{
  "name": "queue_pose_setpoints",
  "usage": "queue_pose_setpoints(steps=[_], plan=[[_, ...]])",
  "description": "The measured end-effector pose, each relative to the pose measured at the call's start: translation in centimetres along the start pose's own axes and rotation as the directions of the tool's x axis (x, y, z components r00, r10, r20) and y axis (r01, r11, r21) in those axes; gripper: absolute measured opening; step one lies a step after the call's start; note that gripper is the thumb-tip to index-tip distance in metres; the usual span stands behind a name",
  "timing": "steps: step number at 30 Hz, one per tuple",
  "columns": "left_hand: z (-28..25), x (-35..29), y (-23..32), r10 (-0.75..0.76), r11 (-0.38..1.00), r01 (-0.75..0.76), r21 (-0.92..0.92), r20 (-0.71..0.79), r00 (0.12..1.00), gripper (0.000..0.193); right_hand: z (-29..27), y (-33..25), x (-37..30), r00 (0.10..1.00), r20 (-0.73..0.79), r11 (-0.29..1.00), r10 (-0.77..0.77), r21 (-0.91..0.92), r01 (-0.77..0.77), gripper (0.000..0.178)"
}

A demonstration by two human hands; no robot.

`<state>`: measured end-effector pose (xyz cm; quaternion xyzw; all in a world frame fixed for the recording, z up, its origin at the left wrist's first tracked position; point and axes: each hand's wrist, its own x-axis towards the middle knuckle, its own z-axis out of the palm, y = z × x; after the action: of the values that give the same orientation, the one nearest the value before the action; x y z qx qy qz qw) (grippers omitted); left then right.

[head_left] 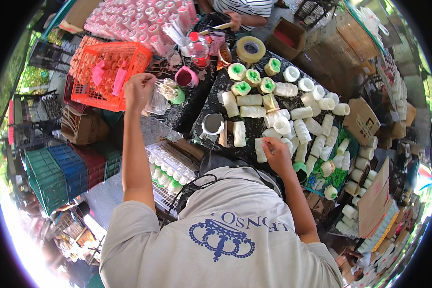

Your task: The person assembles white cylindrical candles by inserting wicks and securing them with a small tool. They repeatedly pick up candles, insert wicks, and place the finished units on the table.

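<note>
My left hand (138, 90) is raised at the near right corner of an orange plastic crate (144, 54), its fingertips pinched together. Thin stick-like lines show by the fingertips, but what they hold is too small to make out. Beside it are a clear plastic tub (157, 103) and a green cup (178, 97) of thin, pale-tipped sticks (167, 89). My right hand (276, 151) is over the dark table's near edge, fingers curled inward, contents unclear. Right next to it stands a white, bumpy cylinder (260, 150); many similar cylinders (301, 130) lie beyond and to the right.
Several cylinders with green tops (252, 77) stand farther back. A grey-filled cup (212, 124), pink cup (186, 77), tape roll (250, 49) and red-capped bottle (198, 50) share the table. Pink-white tubes (134, 21) fill the far left. Across the table is another person's hand (234, 21).
</note>
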<state>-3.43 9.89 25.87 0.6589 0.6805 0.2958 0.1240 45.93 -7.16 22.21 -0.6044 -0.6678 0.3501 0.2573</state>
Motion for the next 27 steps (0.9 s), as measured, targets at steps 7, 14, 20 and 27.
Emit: queue_pose_setpoints(steps=[7, 14, 20, 27], plan=[[-0.8, 0.0, 12.3, -0.133, 0.777, -0.002, -0.629, -0.168, 0.977, 0.019, -4.9, -1.7, -3.4, 0.963, 0.116, 0.851, 0.242, 0.453, -0.268, 0.026], [16.9, -11.8, 32.1, -0.17, 0.094, 0.724, -0.683, 0.706, 0.688, 0.014, -7.1, -2.6, -1.2, 0.955, 0.082, 0.152, 0.285, 0.98, -0.129, 0.07], [22.4, -21.7, 38.9, -0.094, 0.35, 0.825, -0.444, 0.859, 0.503, 0.019, -11.5, 2.8, -3.3, 0.856, -0.048, -0.111, 0.514, 0.986, 0.122, 0.025], [24.1, -25.5, 41.1, 0.132, 0.539, 0.758, -0.367, 0.926, 0.354, 0.019, -14.9, 8.1, -8.5, 0.852, 0.109, -0.289, 0.513, 0.956, 0.052, 0.017]])
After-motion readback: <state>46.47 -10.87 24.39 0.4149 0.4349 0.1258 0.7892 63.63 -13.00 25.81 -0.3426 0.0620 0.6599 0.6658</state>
